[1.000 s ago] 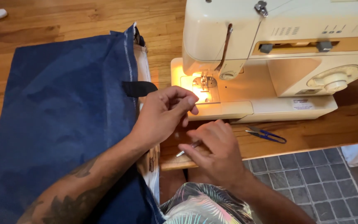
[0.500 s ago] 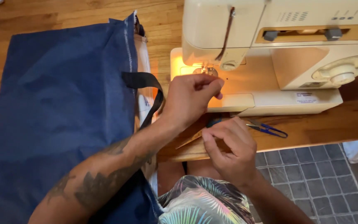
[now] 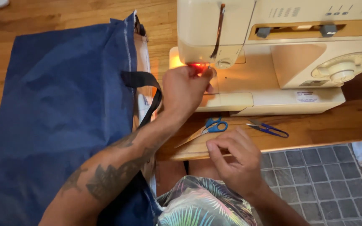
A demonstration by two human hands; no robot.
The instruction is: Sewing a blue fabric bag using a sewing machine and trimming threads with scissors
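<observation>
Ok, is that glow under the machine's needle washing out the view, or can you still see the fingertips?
Head view: the sewing machine lamp glows orange, blowing out the left hand fingertips at the needle; right hand and scissors are evenly lit, sharp.

Both arms bare, no sleeves anywhere in view. Left forearm (image 3: 105, 175) pretty heavily inked: dark tattoo work running from near the elbow up toward the wrist, shapes too soft to make out properly. Left hand (image 3: 186, 90) and right hand (image 3: 235, 161) bare too, no rings, no watch, no gloves. Right forearm (image 3: 273, 205) plain, no ink showing. Down at the lap, shorts (image 3: 202, 205) in a loud tropical print, palm fronds in green, pink and white on dark.
</observation>
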